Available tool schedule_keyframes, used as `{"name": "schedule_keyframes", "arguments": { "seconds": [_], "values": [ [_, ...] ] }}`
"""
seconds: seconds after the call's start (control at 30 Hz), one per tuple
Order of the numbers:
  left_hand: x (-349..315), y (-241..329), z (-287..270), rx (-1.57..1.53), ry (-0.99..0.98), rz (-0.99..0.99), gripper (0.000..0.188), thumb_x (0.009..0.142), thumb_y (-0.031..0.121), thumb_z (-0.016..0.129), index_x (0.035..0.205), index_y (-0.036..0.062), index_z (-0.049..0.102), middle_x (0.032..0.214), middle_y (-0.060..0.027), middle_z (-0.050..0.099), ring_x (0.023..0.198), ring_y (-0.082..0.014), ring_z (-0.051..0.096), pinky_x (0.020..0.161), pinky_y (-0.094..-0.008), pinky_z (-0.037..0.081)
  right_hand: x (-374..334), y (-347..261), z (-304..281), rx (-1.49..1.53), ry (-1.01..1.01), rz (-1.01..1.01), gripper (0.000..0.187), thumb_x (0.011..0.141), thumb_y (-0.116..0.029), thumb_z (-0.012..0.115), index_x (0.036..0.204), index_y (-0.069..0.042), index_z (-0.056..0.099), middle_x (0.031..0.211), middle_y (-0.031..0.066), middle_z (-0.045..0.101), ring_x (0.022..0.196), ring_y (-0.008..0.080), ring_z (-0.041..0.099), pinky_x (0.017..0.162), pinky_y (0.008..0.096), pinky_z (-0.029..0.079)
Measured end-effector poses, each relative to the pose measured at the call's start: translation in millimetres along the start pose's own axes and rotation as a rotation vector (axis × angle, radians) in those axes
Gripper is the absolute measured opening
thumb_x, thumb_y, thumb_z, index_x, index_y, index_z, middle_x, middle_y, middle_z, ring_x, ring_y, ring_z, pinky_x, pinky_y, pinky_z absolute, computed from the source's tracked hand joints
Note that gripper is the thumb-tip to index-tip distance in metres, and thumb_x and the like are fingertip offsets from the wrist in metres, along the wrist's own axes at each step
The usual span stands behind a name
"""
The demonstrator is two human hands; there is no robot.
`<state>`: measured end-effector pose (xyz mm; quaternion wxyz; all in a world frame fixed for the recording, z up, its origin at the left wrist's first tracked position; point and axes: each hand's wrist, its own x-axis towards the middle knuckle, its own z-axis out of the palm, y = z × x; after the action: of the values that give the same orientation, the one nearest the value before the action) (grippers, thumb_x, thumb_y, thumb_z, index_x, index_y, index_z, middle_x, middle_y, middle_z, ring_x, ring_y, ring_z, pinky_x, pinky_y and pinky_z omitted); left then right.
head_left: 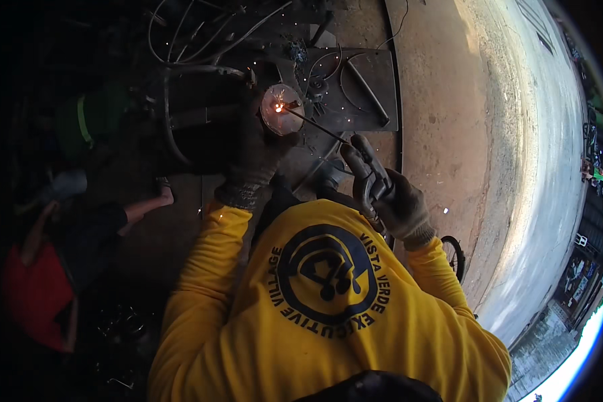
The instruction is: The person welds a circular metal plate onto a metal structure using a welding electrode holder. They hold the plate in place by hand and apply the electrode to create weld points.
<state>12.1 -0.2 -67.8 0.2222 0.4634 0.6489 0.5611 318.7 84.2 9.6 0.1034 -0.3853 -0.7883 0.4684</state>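
A round metal plate [290, 124] stands out in front of me, with a bright orange glow and flying sparks on its face. My gloved left hand [258, 155] is closed at the plate's left and lower edge; deep shadow hides part of its fingers. In my gloved right hand [405, 209] is a welding electrode holder [380, 189], the fingers wrapped round it. From it a thin welding rod [321, 128] reaches up and left, its tip at the glowing spot near a short stub on the plate.
Beyond the plate lies a dark metal work surface [378, 74] with a metal bar [368, 92] and loose wire. Bent metal tubing [167, 114] rises at left. A person in red [37, 298] is at the far left. A bicycle wheel [453, 258] shows at right, beside the paved ground.
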Motion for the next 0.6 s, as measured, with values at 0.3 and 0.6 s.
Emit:
{"name": "schedule_keyframes", "arguments": {
  "seconds": [0.3,0.6],
  "values": [
    [5.0,24.9,-3.2,0.019,0.002,0.027,0.089,0.077,0.026,0.088,0.145,0.0004,0.037,0.136,-0.0172,0.051,0.127,-0.0292,0.053,0.109,-0.0409,0.043,-1.3,0.4,3.7,0.034,-0.031,0.018,0.058,0.081,-0.027,0.080,0.129,-0.001,0.060,0.108,0.0197,0.073,0.099,0.0318,0.073,0.086,0.0373,0.057],
    [2.5,19.6,-5.7,0.091,0.007,0.062,0.090,0.078,0.030,0.088,0.147,0.0008,0.037,0.138,-0.0181,0.050,0.129,-0.0307,0.051,0.111,-0.0419,0.040,-0.4,0.4,4.0,0.008,-0.046,0.027,0.059,0.081,-0.026,0.080,0.131,-0.002,0.059,0.109,0.0187,0.073,0.100,0.0312,0.073,0.087,0.0368,0.057]
  ]
}}
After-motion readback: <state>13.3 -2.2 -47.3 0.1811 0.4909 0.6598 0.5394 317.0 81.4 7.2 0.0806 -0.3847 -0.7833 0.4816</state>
